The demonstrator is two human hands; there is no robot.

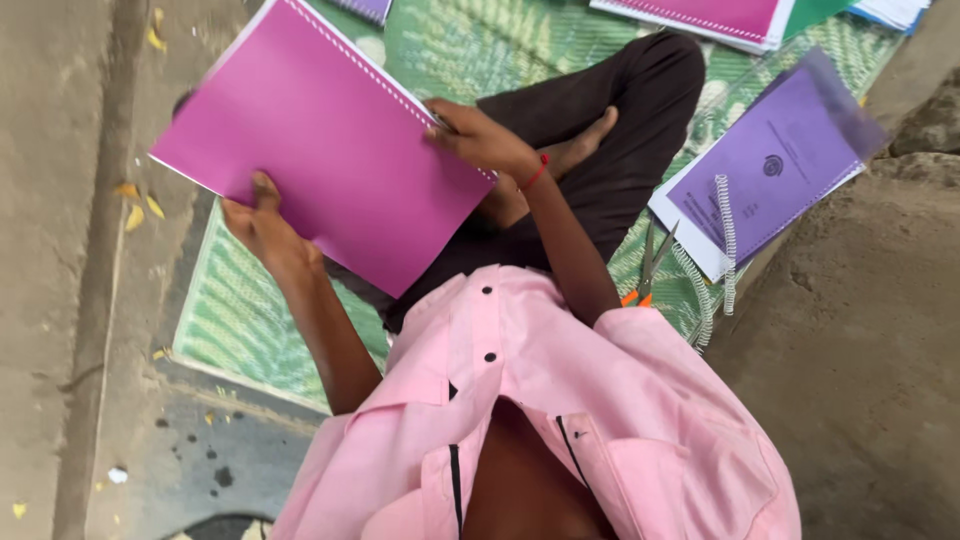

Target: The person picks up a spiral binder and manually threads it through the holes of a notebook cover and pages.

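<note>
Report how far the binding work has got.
Looks done: a bound magenta booklet lies at the mat's far edge. In hand: left hand steadies the magenta booklet; right hand works its spiral edge. Left: the purple booklet, with loose white coils and scissors beside it.

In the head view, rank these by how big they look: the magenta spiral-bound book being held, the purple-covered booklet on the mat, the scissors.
1. Magenta spiral-bound book, largest, though it is held nearer the camera.
2. Purple-covered booklet.
3. Scissors, clearly smallest; handles partly hidden.
</note>
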